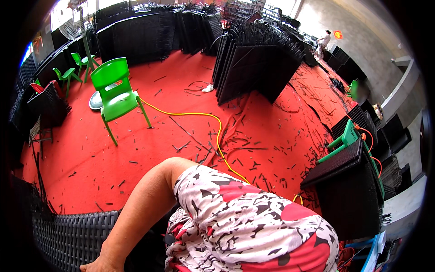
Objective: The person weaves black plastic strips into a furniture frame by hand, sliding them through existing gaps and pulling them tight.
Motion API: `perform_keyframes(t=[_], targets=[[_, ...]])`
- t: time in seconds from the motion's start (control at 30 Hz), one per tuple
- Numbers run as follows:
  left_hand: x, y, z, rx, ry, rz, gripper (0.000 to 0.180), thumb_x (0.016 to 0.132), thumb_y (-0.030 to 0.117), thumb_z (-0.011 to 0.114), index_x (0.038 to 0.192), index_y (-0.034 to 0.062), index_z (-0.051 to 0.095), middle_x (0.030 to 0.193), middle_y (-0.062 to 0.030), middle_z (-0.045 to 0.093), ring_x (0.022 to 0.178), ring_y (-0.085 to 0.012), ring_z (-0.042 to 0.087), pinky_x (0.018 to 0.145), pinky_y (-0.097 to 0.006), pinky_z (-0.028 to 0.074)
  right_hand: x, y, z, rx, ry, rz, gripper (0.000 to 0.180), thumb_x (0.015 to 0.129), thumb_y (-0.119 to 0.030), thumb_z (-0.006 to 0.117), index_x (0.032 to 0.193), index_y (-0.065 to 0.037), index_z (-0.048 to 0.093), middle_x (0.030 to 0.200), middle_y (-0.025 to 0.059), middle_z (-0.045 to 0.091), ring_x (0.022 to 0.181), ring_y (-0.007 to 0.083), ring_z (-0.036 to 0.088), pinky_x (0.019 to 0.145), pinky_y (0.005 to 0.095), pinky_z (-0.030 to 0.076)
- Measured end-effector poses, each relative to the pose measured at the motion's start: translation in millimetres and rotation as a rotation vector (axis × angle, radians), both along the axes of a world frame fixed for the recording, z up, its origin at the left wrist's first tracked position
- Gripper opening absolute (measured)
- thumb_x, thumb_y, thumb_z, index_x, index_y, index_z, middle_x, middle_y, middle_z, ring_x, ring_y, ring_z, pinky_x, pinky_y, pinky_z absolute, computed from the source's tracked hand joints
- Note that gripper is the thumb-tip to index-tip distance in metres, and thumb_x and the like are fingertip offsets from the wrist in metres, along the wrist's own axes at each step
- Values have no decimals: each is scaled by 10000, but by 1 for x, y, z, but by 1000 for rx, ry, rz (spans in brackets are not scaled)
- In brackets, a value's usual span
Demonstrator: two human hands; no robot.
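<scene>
Head view recorded one hand (100, 265) at the lower edge of the frame, at the end of a bare arm (140, 206) that came down from a shoulder in a red, white and black patterned garment (244, 226). Which of the person's hands it was could not be told with certainty; it lay on or just beside the top edge of a dark woven wicker panel (68, 235) at lower left, and only its back and knuckles showed, so whether it gripped the panel or merely rested there could not be told. No other hand was in view. Beyond the panel, a red carpet (181, 131) covered the floor, littered with short dark offcuts of wicker strand. A yellow cable (213, 124) ran across the carpet toward the person. A green plastic chair (115, 93) stood on the carpet, well apart from the hand. Stacks of dark woven panels (258, 63) stood upright further back. At right, a dark wicker table (349, 190) stood near the carpet's edge.
</scene>
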State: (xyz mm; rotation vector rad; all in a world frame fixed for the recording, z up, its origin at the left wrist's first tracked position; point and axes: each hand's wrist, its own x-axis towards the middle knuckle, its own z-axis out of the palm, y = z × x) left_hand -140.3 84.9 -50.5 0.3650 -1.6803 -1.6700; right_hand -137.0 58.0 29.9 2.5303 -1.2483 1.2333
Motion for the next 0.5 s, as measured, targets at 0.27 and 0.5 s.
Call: perform_keyframes(t=[0.27,0.5], targets=[[0,-2,6,-2,29,20,341,966,265,435,1111,-3,589,951,-73,601,877,-155,558,810,-294,425,6,4,5,32,23,-3,267,837,-462,629,781,-207,681,893,-42,648,1078,232,502,780,600,385],[7,-7,11,8,42,65,345,967,275,437,1109,0,590,973,-78,608,908,-165,564,845,-304,432,7,10,12,68,15,28,246,826,-432,624,789,-196,681,877,-34,644,1027,213,512,758,521,396]])
